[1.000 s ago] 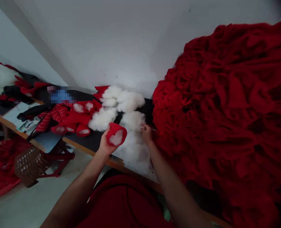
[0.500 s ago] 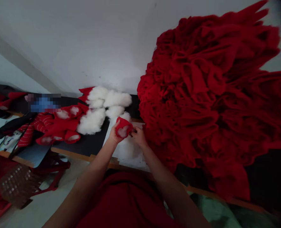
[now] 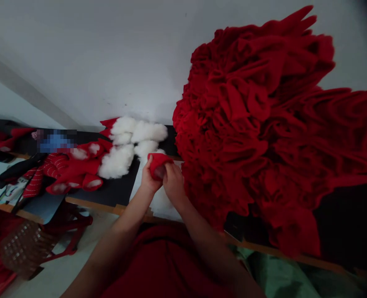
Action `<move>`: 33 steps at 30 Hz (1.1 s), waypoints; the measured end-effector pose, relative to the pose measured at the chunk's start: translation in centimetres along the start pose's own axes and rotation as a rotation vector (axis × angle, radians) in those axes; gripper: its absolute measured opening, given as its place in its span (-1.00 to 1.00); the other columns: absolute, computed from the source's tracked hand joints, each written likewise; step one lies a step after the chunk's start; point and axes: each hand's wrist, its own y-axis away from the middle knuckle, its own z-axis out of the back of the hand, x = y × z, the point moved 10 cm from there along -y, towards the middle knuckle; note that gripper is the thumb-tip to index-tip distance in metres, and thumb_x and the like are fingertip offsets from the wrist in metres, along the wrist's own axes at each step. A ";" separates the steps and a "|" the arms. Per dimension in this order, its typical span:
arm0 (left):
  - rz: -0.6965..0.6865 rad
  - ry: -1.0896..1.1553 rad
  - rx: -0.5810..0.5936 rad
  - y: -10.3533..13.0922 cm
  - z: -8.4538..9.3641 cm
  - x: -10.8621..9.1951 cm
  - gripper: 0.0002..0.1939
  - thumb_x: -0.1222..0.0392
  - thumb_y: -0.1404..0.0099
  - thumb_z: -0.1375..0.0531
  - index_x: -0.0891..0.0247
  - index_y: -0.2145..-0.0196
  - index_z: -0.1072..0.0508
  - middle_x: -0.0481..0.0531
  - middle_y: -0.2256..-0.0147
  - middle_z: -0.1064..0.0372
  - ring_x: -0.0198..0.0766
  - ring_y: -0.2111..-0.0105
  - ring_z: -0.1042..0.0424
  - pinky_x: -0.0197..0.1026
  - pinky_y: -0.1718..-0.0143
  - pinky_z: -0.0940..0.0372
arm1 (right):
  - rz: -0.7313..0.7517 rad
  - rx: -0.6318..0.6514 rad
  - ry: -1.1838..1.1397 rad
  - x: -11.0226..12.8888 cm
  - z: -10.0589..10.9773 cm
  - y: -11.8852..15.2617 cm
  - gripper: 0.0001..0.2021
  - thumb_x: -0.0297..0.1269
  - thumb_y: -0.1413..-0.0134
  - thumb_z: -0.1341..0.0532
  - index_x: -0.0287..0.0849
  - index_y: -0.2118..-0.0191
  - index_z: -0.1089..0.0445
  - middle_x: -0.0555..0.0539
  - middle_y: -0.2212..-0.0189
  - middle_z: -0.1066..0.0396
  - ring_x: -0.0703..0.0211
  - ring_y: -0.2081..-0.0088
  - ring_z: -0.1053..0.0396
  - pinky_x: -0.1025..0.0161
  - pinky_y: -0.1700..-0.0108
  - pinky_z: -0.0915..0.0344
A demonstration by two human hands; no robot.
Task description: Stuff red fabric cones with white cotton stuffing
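Observation:
My left hand (image 3: 149, 177) is closed round a small red fabric piece (image 3: 159, 160), with its open mouth turned up toward me. Something pale, like stuffing, shows inside that mouth. My right hand (image 3: 173, 182) has its fingers at the near right edge of the opening; whether they pinch the rim or something inside is hidden. Just beyond my hands lie tufts of white stuffing (image 3: 149, 132). A white sheet (image 3: 167, 207) lies under my hands on the black table.
A tall heap of red fabric pieces (image 3: 226, 124) fills the right side. To the left lie stuffed red pieces (image 3: 84, 165) with white in their openings, and red striped cloth (image 3: 51, 165). A brown woven chair back (image 3: 25, 248) stands below left. Green cloth (image 3: 276, 269) lies below right.
My right hand has moved left and up from beside the red piece to its opening, covering part of it. The whole view has shifted slightly.

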 end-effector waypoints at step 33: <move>-0.920 -1.832 -0.219 7.7 -2.2 -5.1 -0.95 0.35 -0.07 -0.03 0.24 0.50 -0.22 -0.14 0.59 -0.06 -0.38 0.57 -0.08 -0.29 0.49 0.03 | -0.176 -0.042 -0.237 -3.7 1.0 0.0 -0.86 -0.45 0.25 -0.07 -0.17 0.44 -0.28 -0.01 0.44 -0.32 0.16 0.34 -0.27 0.22 0.24 -0.19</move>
